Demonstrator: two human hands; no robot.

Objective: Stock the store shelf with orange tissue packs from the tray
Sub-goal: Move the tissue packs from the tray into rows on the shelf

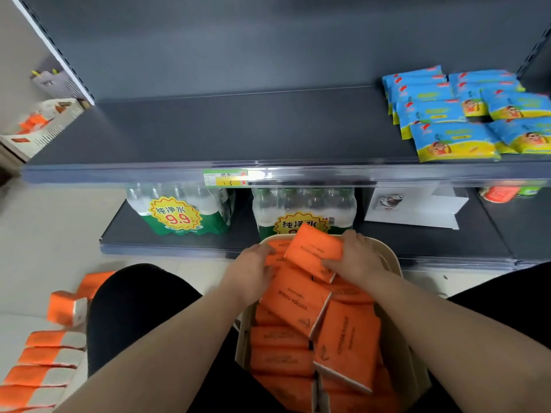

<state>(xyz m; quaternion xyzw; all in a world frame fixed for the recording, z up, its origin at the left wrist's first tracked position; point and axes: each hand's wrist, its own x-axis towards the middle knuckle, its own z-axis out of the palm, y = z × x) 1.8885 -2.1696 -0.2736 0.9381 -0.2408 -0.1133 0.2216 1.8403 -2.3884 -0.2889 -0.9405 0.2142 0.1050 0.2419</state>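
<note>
Two hands on one orange tissue pack (313, 248): left hand (253, 265) and right hand (359, 259) curled round its ends, just above the far end of the tray (398, 265). Beyond the tray, dark grey shelf (208, 129) with blue packs (447, 120) at right. Left of the tray, pale floor (44, 234) with loose orange packs (53, 356).

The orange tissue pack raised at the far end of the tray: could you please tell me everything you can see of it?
The raised tissue pack is a flat, soft-looking rectangular packet in orange wrap with small dark print. It tilts, far end up, over the other packs heaped in the beige tray. The right hand grips its right end; the left hand sits at its left edge, contact unclear.
</note>
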